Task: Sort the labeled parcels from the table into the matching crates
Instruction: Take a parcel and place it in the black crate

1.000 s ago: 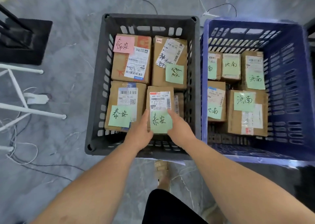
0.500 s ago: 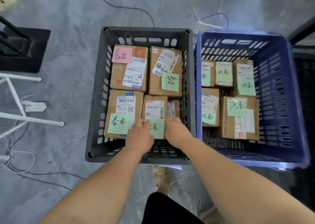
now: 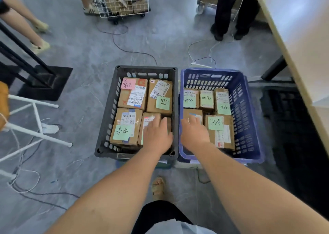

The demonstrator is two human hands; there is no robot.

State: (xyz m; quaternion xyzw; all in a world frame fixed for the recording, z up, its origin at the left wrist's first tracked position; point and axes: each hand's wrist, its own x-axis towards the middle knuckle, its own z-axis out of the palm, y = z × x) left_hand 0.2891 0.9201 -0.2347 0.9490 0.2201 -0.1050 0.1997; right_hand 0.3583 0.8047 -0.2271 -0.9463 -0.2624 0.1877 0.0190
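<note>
Two crates stand side by side on the floor. The black crate (image 3: 105,121) holds several brown parcels with green or pink notes. The blue crate (image 3: 249,127) holds several parcels with green notes. My left hand (image 3: 157,135) hovers over the small parcel (image 3: 150,118) at the front of the black crate, fingers spread, holding nothing. My right hand (image 3: 194,135) is above the front left of the blue crate, fingers apart and empty, covering part of a parcel (image 3: 193,112) there.
The table edge (image 3: 288,46) runs along the right. Cables and a power strip (image 3: 200,65) lie behind the crates. A wire cart (image 3: 122,2) and two people's legs stand at the back. A black stand base (image 3: 46,82) and a white rack (image 3: 35,118) are at the left.
Both hands let go of the small parcel, which now lies in the black crate. My right hand moved right over the blue crate. The view tilted up and back.
</note>
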